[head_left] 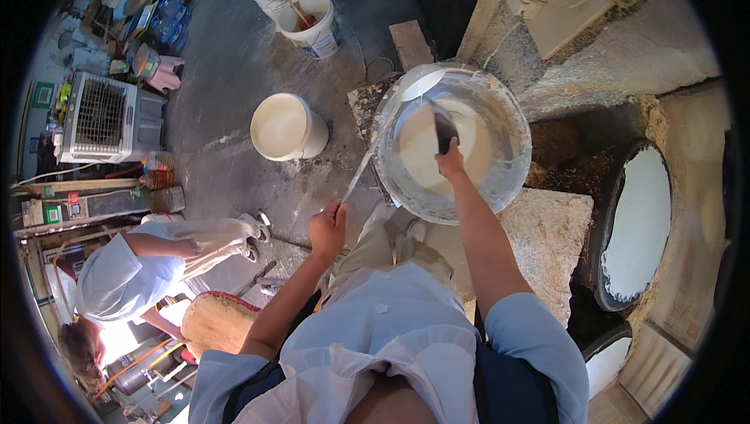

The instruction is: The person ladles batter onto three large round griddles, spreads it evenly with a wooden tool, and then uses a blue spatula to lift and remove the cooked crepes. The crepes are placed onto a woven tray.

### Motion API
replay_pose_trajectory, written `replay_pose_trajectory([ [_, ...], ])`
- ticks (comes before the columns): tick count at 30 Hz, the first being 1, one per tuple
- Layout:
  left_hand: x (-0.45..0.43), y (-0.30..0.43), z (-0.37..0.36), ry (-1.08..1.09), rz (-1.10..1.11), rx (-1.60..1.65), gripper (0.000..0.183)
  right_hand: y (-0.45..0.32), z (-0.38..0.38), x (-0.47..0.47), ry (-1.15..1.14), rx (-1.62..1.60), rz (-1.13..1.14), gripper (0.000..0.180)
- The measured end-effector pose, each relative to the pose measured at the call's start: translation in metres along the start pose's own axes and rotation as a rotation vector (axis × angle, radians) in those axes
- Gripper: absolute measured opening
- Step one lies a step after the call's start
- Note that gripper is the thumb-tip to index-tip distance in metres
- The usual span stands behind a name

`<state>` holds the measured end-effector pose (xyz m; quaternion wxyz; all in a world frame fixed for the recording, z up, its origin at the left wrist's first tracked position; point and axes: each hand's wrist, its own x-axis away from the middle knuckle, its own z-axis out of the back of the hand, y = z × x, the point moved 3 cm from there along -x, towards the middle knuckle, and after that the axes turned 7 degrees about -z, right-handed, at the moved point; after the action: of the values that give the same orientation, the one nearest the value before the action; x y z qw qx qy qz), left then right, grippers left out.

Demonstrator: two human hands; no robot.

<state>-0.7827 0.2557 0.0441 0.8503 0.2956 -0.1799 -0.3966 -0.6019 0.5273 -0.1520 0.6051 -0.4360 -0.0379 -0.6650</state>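
My left hand (328, 227) grips the long handle of a ladle, whose white bowl (423, 81) lies over the far rim of a large round tub (510, 131). The tub holds a cream-coloured liquid (419, 154). Over that liquid, my right hand (450, 160) is closed on a dark, flat-sided tool or scoop (443, 126); its far end is blurred, so its exact kind cannot be told. To the left of the tub, a white bucket (318, 135) on the floor is filled with a similar pale liquid.
Another white bucket (322, 43) with a wooden-handled tool stands farther off. A rough stone slab (545, 242) and round dark-rimmed pans (638, 224) with white contents are at right. At left, a co-worker (129, 271) bends beside a round tan-topped object (217, 321), near an air cooler (105, 119).
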Motion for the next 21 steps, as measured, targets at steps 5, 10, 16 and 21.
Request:
replay_pose_trajectory([
  [5, 0.002, 0.000, 0.004, 0.023, 0.028, 0.071, 0.022, 0.019, 0.013, 0.063, -0.192, 0.583, 0.278, 0.085],
  [10, -0.001, -0.004, 0.003, 0.006, 0.039, 0.112, 0.021, 0.019, 0.086, 0.098, -0.396, 0.923, 0.360, 0.076],
  [16, -0.004, -0.008, -0.002, -0.028, 0.051, 0.098, 0.023, -0.003, 0.063, 0.036, -0.113, 0.925, 0.499, 0.068],
  [21, -0.009, -0.007, 0.002, -0.063, 0.020, 0.053, 0.024, -0.007, 0.092, 0.003, -0.024, 0.829, 0.235, 0.068],
])
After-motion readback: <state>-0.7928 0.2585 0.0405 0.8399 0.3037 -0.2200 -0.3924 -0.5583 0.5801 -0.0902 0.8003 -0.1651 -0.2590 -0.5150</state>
